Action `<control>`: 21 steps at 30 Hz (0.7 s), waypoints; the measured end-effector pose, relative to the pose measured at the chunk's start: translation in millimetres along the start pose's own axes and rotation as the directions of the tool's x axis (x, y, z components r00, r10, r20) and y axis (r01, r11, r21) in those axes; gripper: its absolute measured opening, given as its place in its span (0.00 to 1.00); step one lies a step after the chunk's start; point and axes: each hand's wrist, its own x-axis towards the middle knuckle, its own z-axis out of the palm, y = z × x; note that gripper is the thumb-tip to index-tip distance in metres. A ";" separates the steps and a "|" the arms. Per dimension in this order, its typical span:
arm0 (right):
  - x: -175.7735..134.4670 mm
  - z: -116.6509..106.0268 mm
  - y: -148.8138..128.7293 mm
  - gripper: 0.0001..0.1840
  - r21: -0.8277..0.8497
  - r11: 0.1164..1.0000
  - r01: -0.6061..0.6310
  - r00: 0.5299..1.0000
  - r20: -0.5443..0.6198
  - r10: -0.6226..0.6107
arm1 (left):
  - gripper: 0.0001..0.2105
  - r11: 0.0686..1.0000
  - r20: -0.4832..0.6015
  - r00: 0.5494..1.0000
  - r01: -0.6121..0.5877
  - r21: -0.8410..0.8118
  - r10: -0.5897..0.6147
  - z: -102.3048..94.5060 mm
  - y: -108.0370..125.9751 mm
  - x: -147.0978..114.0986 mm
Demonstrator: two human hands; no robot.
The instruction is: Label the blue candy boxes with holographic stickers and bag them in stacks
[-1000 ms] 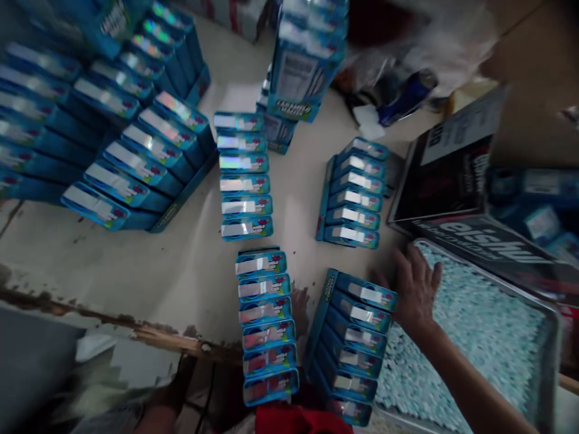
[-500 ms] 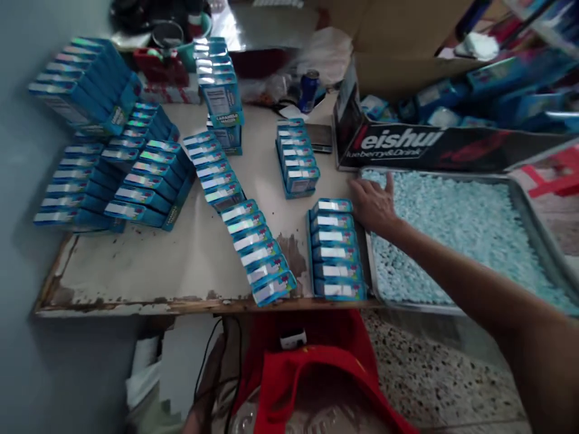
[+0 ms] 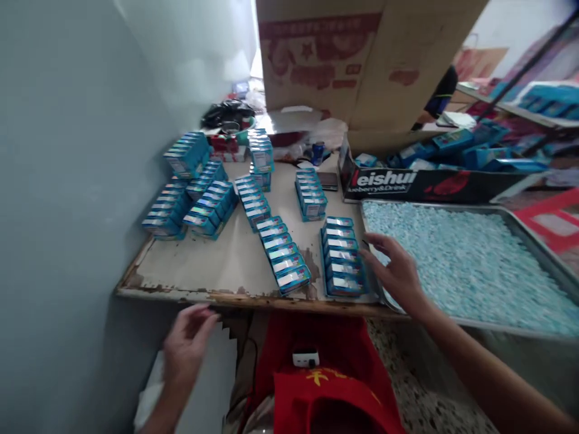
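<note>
Near the front edge of the worn, off-white desk point(image 3: 190, 271), right of its middle: a straight row of small blue cardboard boxes point(image 3: 342, 256), packed side by side. Long axis running back toward the far edge, nearly square to the front — near end just behind the chipped wooden lip. Glossy blue sides, a whitish strip along each top. Just beside the row's right side, the right hand point(image 3: 395, 271), thumb and fingers spread; cannot tell whether touching. Below the front edge, farther left, the left hand point(image 3: 183, 340), half-curled, blurred — cannot tell whether pinching anything. Under and beyond the right hand, a silvery metal tray point(image 3: 527, 236) of pale-blue pieces point(image 3: 452, 259).
</note>
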 end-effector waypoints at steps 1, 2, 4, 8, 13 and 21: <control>-4.7 9.2 -10.0 0.29 0.050 0.999 -0.008 0.999 0.039 0.006 | 0.29 0.994 -0.005 0.994 -0.111 -0.020 0.111 26.6 14.2 3.6; -6.0 19.7 -20.3 0.30 0.119 0.992 -0.039 0.994 0.109 0.026 | 0.32 0.978 0.049 0.977 -0.207 0.002 0.206 53.9 27.2 5.9; -0.1 43.4 -39.8 0.33 0.262 0.947 -0.183 0.942 0.322 0.092 | 0.46 0.966 0.116 0.965 -0.246 0.075 0.237 104.0 46.1 10.1; 21.1 94.4 -62.1 0.40 0.260 0.801 -0.539 0.717 0.640 0.275 | 0.44 0.962 0.233 0.939 -0.271 0.046 0.253 154.4 53.7 21.4; 19.3 129.9 -61.4 0.33 0.197 0.727 -0.657 0.570 0.761 0.310 | 0.41 0.944 0.263 0.909 -0.329 -0.025 0.324 154.0 43.2 26.2; 0.9 97.5 -73.8 0.37 0.149 0.905 -0.398 0.598 0.790 0.133 | 0.49 0.980 0.219 0.957 -0.167 -0.112 0.188 156.2 54.4 17.3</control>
